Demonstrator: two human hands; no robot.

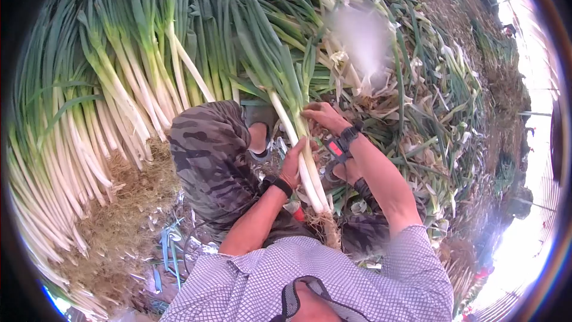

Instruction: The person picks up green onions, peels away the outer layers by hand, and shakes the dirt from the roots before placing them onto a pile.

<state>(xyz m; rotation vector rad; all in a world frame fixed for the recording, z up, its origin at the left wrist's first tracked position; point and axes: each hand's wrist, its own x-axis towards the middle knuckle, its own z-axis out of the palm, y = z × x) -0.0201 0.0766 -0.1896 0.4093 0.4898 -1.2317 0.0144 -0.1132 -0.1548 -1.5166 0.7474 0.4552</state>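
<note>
Two or more long green onions (310,182) lie across my lap, white stalks and brown roots toward my body, green leaves pointing away. My left hand (292,164) is wrapped round their white stalks at mid-length. Higher up, where white turns to green, my right hand (322,116) has its fingers closed at the right side of the stalks; a leaf or layer there is too small to make out. The roots (325,226) hang loose near my shirt.
A large row of green onions (113,83) covers the ground at the left, roots toward me. Stripped leaves and peelings (411,131) are heaped at the right. Blue strips (171,247) lie at lower left. A whitish blur hides part of the upper right.
</note>
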